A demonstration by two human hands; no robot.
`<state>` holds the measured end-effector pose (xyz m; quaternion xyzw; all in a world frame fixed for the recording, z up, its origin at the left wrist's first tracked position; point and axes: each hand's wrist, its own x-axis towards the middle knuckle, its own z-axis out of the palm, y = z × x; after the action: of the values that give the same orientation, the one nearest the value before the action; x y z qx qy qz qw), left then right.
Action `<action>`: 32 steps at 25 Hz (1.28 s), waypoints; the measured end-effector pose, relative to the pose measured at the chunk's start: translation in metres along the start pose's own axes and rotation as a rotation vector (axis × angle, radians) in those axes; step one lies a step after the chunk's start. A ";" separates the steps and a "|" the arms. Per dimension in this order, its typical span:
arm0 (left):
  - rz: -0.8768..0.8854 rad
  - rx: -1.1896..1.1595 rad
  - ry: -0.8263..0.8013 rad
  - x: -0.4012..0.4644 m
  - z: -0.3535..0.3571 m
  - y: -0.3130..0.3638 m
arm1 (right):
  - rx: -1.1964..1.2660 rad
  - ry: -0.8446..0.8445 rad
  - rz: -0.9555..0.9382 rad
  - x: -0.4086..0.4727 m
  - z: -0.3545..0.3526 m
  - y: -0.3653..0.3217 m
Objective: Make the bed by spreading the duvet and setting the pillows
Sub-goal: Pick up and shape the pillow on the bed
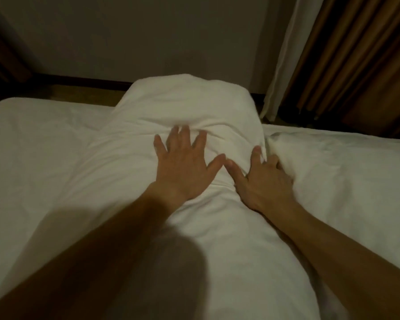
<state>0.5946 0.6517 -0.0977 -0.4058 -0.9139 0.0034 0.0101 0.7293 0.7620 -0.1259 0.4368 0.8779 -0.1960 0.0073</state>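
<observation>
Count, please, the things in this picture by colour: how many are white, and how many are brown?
White: 3 - pillow under both hands, bed cover, sheer curtain
Brown: 1 - heavy curtain
Total: 4
The left hand lies flat on the pillow; the right hand presses its edge.

— How do your hands lie?
— Your left hand (pixel 185 165) is flat, palm down, fingers spread and straight, thumb angled toward the other thumb.
— And the right?
— Your right hand (pixel 263 179) is palm down too, thumb stretched out, its fingers bent at the knuckles and pressing downward. Both forearms are bare and reach forward.
</observation>
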 end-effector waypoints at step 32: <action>-0.121 -0.098 -0.225 -0.068 0.035 -0.160 | -0.342 -0.144 -0.419 -0.123 0.055 -0.121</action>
<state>0.5206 0.4937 -0.1317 -0.3469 -0.9312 0.0035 -0.1121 0.7034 0.5828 -0.1134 0.2230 0.9667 -0.0725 0.1024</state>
